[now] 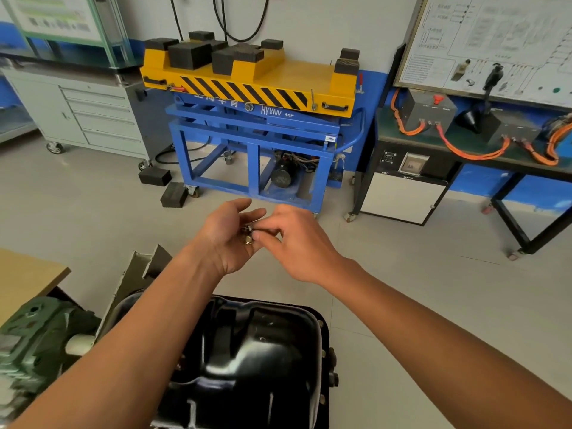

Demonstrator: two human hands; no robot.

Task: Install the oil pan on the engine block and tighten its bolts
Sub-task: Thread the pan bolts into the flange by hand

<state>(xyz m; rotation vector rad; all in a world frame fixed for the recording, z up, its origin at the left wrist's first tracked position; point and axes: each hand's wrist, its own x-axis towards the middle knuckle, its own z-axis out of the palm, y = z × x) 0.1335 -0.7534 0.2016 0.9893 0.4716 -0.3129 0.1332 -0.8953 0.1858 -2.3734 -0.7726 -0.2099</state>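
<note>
A glossy black oil pan [260, 360] lies bottom-up on the engine block at the lower middle, with small bolts visible along its right flange [325, 354]. Both my hands are raised above it. My left hand [226, 236] is cupped palm-up and holds a few small brass-coloured bolts [247, 235]. My right hand [294, 239] reaches into that palm, and its fingertips pinch one of the bolts. My forearms hide the pan's left edge.
A green machine casting [34, 342] sits at the lower left beside a wooden bench top [21, 274]. A blue and yellow lift cart [253, 119] stands ahead, with black rubber blocks [164, 184] on the floor. A wheeled drawer cabinet [93, 116] is left, a black wiring bench [464, 144] right.
</note>
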